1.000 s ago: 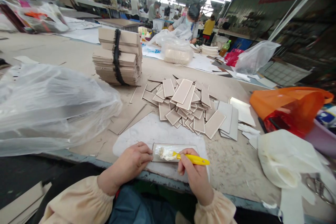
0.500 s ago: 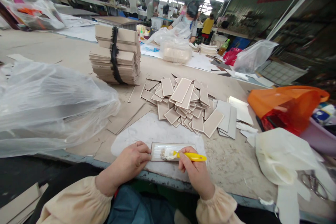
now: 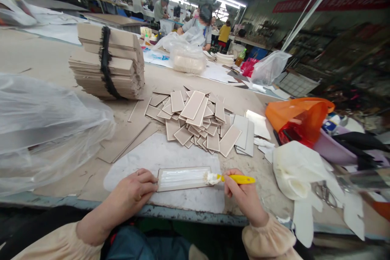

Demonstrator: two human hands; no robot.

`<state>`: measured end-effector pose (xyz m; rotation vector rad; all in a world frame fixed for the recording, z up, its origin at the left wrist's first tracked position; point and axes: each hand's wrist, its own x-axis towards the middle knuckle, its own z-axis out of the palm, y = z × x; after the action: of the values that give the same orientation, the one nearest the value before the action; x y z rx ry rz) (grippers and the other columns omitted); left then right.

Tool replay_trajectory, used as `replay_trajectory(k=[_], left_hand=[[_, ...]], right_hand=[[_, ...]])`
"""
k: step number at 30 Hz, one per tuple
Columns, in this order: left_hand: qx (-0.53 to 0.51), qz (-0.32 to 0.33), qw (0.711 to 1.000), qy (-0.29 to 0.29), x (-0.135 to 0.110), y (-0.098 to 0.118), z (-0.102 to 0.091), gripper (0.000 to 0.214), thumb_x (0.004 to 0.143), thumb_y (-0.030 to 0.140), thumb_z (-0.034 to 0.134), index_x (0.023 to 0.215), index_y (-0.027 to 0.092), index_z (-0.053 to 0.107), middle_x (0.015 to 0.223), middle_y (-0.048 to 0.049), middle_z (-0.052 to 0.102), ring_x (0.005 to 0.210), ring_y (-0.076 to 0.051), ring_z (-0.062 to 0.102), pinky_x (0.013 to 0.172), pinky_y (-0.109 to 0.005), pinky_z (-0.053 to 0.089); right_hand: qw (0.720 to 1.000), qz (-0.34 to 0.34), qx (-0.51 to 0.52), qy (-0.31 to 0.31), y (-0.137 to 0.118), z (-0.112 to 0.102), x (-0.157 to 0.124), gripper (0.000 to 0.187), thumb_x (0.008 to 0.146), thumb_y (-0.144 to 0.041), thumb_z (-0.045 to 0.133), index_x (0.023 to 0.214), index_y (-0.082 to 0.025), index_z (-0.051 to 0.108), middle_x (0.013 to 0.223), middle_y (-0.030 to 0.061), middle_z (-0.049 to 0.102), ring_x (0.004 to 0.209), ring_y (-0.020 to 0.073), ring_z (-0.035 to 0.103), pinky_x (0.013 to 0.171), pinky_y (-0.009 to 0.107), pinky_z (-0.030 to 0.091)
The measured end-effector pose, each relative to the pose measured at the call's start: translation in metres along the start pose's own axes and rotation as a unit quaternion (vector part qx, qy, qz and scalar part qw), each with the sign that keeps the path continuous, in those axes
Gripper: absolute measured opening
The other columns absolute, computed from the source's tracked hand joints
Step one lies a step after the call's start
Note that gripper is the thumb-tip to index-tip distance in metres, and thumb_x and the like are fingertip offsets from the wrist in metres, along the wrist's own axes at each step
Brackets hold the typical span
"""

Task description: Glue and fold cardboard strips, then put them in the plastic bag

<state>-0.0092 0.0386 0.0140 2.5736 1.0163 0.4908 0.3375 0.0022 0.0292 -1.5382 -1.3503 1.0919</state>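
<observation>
My right hand (image 3: 243, 197) is closed around the yellow handle of a paintbrush (image 3: 239, 179). The brush's bristles, thick with white paste, touch the right end of a thin rectangular board (image 3: 184, 178). Streaks of wet white paste run along most of the board's length. At the board's left end, my left hand (image 3: 138, 189) pinches its edge with the fingers pressed together. Beneath the board lies a smudged white sheet (image 3: 131, 166), close to the table's front edge. Just behind is a loose pile of beige rectangular boards (image 3: 195, 118) with pale borders.
A strapped stack of cardboard pieces (image 3: 91, 65) stands behind left. Clear plastic sheeting (image 3: 45, 126) covers the left side. To the right are grey boards (image 3: 245, 136), an orange bag (image 3: 298, 113), a white tape roll (image 3: 292, 170) and scissors (image 3: 326, 195). A person (image 3: 198, 24) works across the table.
The brush in my right hand has slid rightward along the board to its right end, leaving paste over more of it. My left hand stays at the left end. The camera view has turned right.
</observation>
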Motion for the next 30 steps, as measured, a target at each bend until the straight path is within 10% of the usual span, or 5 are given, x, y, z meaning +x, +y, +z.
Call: replay_trajectory(k=[30], left_hand=[[0.004, -0.016, 1.000, -0.002, 0.000, 0.000, 0.001, 0.023, 0.088, 0.012, 0.049, 0.085, 0.022, 0.069, 0.099, -0.0032, 0.065, 0.092, -0.017, 0.056, 0.081, -0.027, 0.047]], right_hand=[[0.997, -0.030, 0.036, 0.067, -0.005, -0.012, -0.007, 0.029, 0.090, -0.051, 0.059, 0.090, -0.022, 0.054, 0.055, -0.0031, 0.055, 0.049, 0.0148, 0.048, 0.049, 0.025, 0.041]])
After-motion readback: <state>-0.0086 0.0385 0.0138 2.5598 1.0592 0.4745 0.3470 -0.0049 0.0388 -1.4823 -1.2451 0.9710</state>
